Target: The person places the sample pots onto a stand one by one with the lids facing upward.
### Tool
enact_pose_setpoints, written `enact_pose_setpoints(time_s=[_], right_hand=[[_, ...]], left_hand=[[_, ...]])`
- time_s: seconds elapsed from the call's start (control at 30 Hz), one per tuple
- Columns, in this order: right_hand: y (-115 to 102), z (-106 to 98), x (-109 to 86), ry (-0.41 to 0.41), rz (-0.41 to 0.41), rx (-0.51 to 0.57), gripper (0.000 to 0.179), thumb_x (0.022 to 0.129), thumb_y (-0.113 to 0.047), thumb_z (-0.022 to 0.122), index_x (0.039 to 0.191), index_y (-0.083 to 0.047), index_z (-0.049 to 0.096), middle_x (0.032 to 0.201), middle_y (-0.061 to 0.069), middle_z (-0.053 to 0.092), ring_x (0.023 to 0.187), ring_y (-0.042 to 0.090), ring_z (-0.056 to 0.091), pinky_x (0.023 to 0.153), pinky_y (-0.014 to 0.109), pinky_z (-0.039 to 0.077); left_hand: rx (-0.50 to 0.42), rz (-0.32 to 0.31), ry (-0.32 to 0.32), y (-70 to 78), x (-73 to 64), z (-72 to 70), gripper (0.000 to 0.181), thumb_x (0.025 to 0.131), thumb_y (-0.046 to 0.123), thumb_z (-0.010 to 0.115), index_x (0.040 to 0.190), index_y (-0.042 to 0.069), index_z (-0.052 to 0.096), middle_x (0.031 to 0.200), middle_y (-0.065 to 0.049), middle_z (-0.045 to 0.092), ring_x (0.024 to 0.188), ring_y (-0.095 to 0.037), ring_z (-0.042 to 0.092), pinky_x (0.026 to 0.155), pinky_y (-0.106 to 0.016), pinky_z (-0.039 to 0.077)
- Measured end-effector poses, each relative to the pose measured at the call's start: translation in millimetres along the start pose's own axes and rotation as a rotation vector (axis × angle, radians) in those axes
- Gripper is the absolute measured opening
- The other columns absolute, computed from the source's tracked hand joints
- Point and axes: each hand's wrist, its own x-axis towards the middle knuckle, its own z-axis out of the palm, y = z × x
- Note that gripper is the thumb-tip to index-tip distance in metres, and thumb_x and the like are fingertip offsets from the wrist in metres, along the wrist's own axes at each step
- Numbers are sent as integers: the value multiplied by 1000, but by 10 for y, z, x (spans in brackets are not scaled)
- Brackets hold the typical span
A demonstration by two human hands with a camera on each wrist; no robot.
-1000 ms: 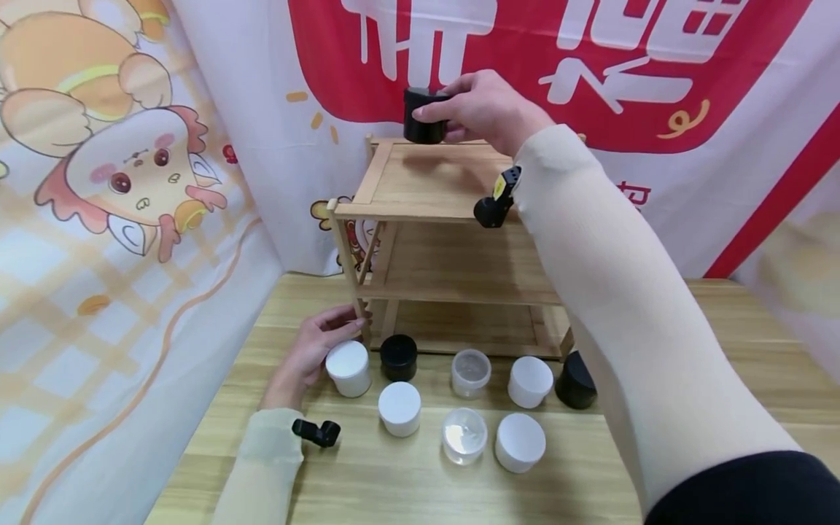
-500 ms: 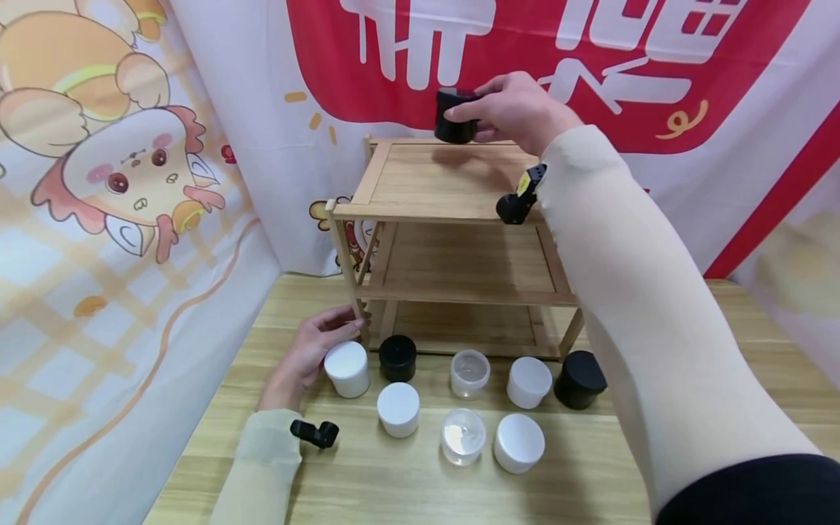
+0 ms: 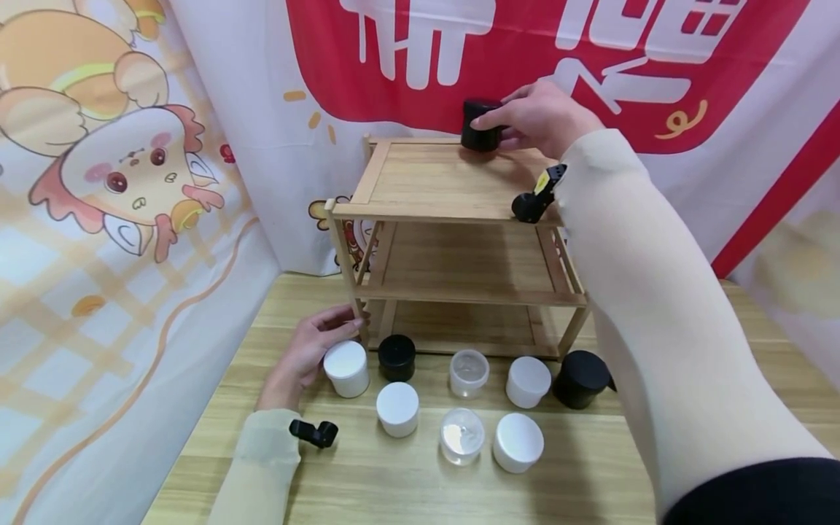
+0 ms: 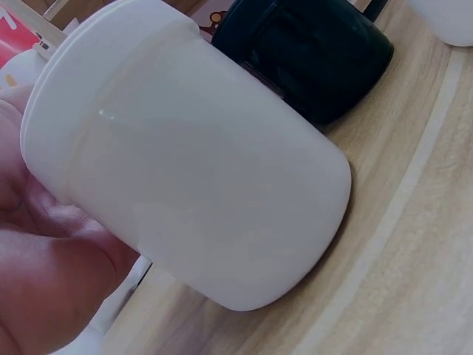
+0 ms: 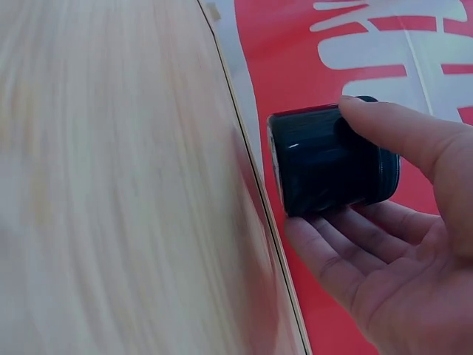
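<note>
- Black all over, the held jar (image 3: 480, 131) is upright in our right hand (image 3: 541, 117), at the back edge of the top of the wooden rack (image 3: 420, 182); we cannot tell whether its base touches the wood.
- Our right thumb presses one side of this jar and our fingers curl round the other, gripping it.
- Our left hand (image 3: 316, 346) pinches the front left leg (image 3: 344, 255) of the rack, low down.
- Just in front of that leg we see the nearest white jar (image 3: 346, 370), beside our left hand; we cannot tell whether they touch.
- Before the rack's left part are the second black jar (image 3: 397, 359) and, farther out, another white jar (image 3: 397, 410).
- Before the rack's middle we have one clear jar (image 3: 469, 375), with a farther clear jar (image 3: 462, 437) beyond it.
- Before the rack's right part we find an inner white jar (image 3: 529, 383) and an outer white jar (image 3: 518, 443).
- Near the rack's right front corner is the third black jar (image 3: 579, 380).
- Behind the rack we see a red and white cloth (image 3: 354, 95); left of it, a cartoon cloth (image 3: 131, 350).
</note>
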Motion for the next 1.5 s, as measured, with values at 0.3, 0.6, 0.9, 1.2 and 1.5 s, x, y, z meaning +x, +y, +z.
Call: enact_pose_setpoints(time_s=[0.3, 0.6, 0.9, 1.2, 1.5], right_hand=[[39, -78, 19, 9, 34, 50, 79, 95, -34, 82, 159, -24, 38, 172, 2, 36, 143, 23, 50, 115, 33, 54], [89, -89, 29, 24, 48, 37, 76, 96, -36, 81, 160, -22, 44, 169, 3, 41, 136, 23, 55, 114, 31, 55], [38, 13, 57, 5, 38, 42, 79, 97, -33, 80, 165, -24, 41, 173, 4, 37, 142, 24, 51, 117, 32, 53], [20, 73, 35, 5, 41, 6, 71, 96, -33, 82, 159, -24, 52, 163, 2, 43, 135, 22, 51, 113, 29, 55], [-34, 125, 33, -13, 43, 3, 67, 95, -33, 82, 156, -24, 57, 161, 2, 44, 136, 22, 51, 112, 30, 55]], left_hand=[[-1, 1, 2, 6, -13, 5, 53, 102, 17, 76, 150, 2, 59, 135, 0, 77, 113, -8, 71, 95, -25, 60], [-7, -16, 3, -1, -12, 1, 54, 102, 17, 76, 151, 4, 59, 135, 0, 76, 114, -10, 71, 95, -26, 61], [18, -33, 13, 6, 6, -2, 55, 101, 18, 76, 152, 5, 58, 140, -6, 73, 115, -11, 70, 96, -26, 60], [25, -31, 7, 15, -8, -17, 57, 102, 21, 76, 154, 6, 57, 146, -12, 69, 117, -14, 69, 96, -26, 60], [2, -1, 9, -9, -8, 4, 52, 102, 17, 75, 149, 1, 60, 132, -3, 76, 112, -11, 70, 93, -25, 61]])
